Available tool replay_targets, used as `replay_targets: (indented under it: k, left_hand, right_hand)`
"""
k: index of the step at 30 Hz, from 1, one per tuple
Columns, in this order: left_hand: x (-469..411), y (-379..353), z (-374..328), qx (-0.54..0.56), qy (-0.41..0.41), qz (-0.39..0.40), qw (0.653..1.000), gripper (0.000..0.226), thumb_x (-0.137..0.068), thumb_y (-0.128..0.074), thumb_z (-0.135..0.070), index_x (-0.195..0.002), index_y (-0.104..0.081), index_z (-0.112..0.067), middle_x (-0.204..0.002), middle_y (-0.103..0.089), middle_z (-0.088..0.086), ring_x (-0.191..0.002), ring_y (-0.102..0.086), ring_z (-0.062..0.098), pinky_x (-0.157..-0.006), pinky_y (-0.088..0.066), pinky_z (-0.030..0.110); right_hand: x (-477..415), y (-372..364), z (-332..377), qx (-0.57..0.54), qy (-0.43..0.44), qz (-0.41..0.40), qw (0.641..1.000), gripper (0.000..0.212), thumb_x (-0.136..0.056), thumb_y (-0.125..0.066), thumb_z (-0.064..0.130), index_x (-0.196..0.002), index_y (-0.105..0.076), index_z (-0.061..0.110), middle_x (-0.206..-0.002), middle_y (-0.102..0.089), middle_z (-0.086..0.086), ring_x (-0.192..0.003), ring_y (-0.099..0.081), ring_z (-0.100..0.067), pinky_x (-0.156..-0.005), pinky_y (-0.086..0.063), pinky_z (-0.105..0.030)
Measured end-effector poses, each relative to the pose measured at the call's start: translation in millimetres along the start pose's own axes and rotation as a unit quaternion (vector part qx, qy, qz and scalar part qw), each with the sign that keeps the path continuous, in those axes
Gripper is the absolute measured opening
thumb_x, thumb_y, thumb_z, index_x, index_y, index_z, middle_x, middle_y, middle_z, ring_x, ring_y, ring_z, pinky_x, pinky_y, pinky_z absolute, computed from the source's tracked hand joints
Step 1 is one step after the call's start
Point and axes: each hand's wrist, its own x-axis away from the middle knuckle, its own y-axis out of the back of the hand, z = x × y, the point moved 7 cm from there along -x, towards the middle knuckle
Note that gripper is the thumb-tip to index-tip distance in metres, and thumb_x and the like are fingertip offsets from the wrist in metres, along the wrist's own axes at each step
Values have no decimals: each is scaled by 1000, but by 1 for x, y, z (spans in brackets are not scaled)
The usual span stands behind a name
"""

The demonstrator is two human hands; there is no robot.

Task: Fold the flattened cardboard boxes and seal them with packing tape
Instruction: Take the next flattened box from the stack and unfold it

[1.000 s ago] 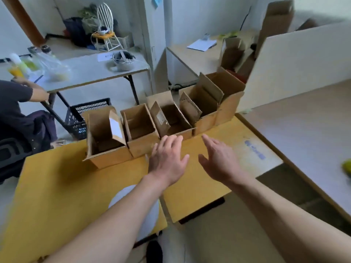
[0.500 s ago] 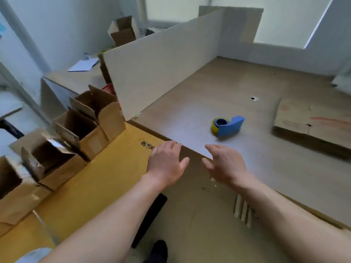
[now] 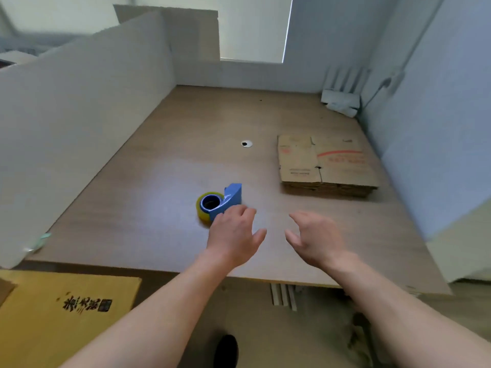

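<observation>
View: lately swung onto the wooden worktop (image 3: 159, 181). Left hand (image 3: 233, 235), right hand (image 3: 316, 237): grip spread, nothing held, brought over it at lower centre. Tape dispenser (image 3: 219, 204) (blue, yellowish roll): centre, just beyond the left hand. Flattened boxes (image 3: 324, 166): stacked right of centre, untouched; fetching judged next.

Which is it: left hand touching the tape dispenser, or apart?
Cannot tell. Head view: the left hand covers the near edge of the tape dispenser, hiding any gap.

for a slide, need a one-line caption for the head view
Open left hand by the blue tape dispenser on the desk, right hand open alongside, flattened boxes stacked beyond.
</observation>
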Motion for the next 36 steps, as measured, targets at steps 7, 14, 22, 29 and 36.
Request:
replay_targets:
  k: [7,14,22,29,36]
  left_hand:
    - [-91,-34,-12,29,-77,66,994,54,-94,-49,-52,-136,-50,-18,-138,-51,1,-127,-46,21,-101,-43,38]
    - [-157,-66,-34,18,-113,100,988,55,-94,-49,-52,-137,-48,-19,-136,-51,0,-126,-46,21,-98,-44,38]
    - [-235,-121,-64,-26,-81,140,986,55,-90,-54,-51,-135,-44,-22,-142,-43,-2,-129,-39,21,-93,-48,38]
    - [-290,-188,-81,-25,65,219,973,75,-78,-69,-47,-139,-30,-28,-160,-4,-2,-144,-8,29,-93,-49,49]
    - [-323,-230,-74,-71,137,245,957,92,-67,-80,-48,-136,-21,-35,-156,9,-3,-136,-14,39,-91,-48,55]
  right_hand:
    - [-46,-5,-52,-7,-90,-4,996,49,-93,-53,43,-136,-56,19,-137,-60,-1,-126,-54,-23,-102,-46,-38]
    - [-78,-10,-117,-22,-156,4,987,46,-88,-58,36,-130,-59,15,-131,-59,-9,-120,-56,-31,-95,-49,-43]
    - [-135,-36,-227,-1,-207,49,977,69,-89,-56,40,-151,-32,26,-159,-26,-10,-146,-24,-28,-111,-35,-44]
    - [-181,-62,-333,12,-239,105,965,94,-84,-64,52,-155,-5,32,-164,-2,-20,-152,-4,-39,-118,-22,-55]
    - [-212,-85,-393,-33,-252,146,956,110,-76,-74,53,-149,8,41,-164,3,-20,-151,-9,-40,-118,-17,-56]
